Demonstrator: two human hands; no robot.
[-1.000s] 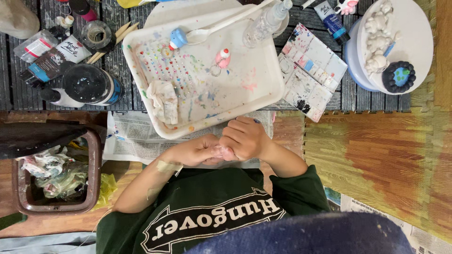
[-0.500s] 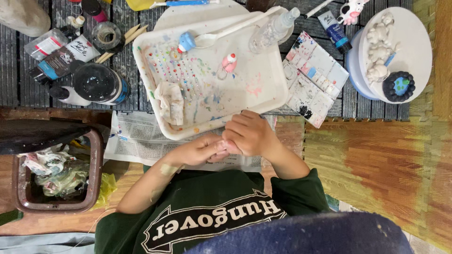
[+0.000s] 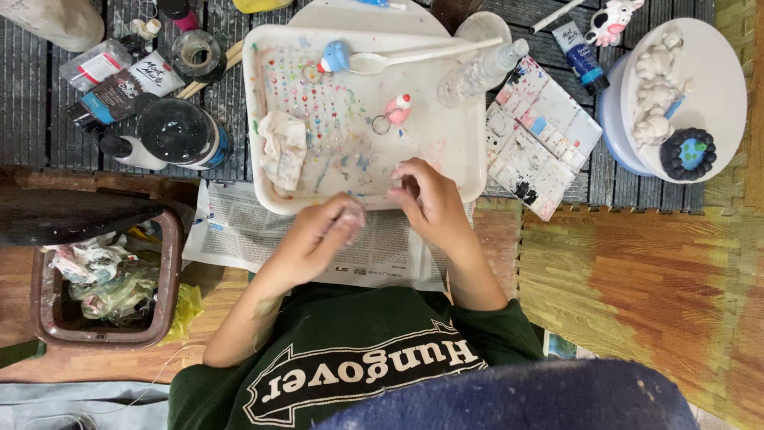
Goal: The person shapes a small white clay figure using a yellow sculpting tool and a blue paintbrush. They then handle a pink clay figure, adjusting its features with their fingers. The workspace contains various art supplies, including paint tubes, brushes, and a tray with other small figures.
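My left hand (image 3: pixel 314 239) is closed around a small pale pinkish piece (image 3: pixel 351 213), held over the newspaper (image 3: pixel 239 231) just short of the white tray (image 3: pixel 469 171). My right hand (image 3: pixel 430 199) rests at the tray's near rim with its fingertips pinched together; I cannot see anything between them. On the paint-speckled tray lie a crumpled cloth (image 3: pixel 282 147), a pink keychain figure (image 3: pixel 395 110), a blue figure on a white spoon (image 3: pixel 334 57) and a clear spray bottle (image 3: pixel 481 70).
A paint palette (image 3: pixel 541 135) lies right of the tray. Beyond it a round white stand (image 3: pixel 716 103) carries white figurines and a dark painted disc. A black-lidded jar (image 3: pixel 179 131) and paint tubes sit at the left. A brown bin (image 3: pixel 167 271) of rubbish stands near left.
My hands were joined close to my chest; they have come apart. The right hand has reached forward to the tray's rim, and the left has kept the small piece.
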